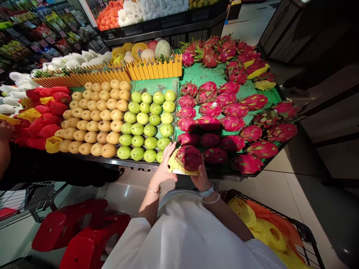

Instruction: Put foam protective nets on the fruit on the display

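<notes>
Just in front of my body I hold a dark pink dragon fruit at the display's front edge. A yellow foam net covers its left and lower sides. My left hand is closed against the net from the left, thumb low and fingers reaching up along it. From the right, my right hand grips the fruit, its fingers partly hidden. Beyond them, rows of dragon fruits lie on a green mat. Green guavas lie in rows just left of the held fruit.
Round brown pears and red-netted fruits fill the left side. An orange picket fence edges the back. Red stools stand lower left; a wire cart with foam nets stands lower right. Another person's arm shows at left.
</notes>
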A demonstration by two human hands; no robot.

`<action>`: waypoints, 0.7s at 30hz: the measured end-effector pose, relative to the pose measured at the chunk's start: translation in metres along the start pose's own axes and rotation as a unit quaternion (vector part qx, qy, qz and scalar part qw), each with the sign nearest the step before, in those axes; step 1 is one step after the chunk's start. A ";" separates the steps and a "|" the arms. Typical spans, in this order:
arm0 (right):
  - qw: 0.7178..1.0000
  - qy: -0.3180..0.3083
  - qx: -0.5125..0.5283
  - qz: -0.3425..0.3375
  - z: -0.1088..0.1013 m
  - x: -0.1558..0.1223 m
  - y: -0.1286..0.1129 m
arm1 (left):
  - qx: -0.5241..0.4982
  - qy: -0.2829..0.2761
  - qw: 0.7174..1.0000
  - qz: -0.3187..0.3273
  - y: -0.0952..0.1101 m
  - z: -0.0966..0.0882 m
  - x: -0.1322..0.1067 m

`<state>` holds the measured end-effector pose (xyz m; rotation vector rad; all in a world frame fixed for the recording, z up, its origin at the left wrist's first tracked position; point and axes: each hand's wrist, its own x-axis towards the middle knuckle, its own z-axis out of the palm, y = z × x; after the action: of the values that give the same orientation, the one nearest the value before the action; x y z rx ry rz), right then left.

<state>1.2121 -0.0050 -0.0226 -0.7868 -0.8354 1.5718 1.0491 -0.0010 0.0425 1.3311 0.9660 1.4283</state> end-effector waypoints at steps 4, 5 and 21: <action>0.984 0.053 -0.086 -0.144 -0.013 0.000 0.000 | -0.033 0.102 0.994 0.002 0.006 -0.009 0.004; 0.975 0.056 -0.122 -0.177 -0.017 0.000 -0.001 | 0.000 0.093 0.996 -0.019 0.007 -0.010 0.007; 0.895 -0.028 -0.321 -0.310 -0.041 -0.007 0.007 | 0.404 -0.162 0.900 -0.008 -0.001 -0.008 0.027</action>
<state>1.2440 -0.0085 -0.0498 -0.8158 -1.5133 0.7400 1.0415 0.0258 0.0478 2.0675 1.3965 0.7372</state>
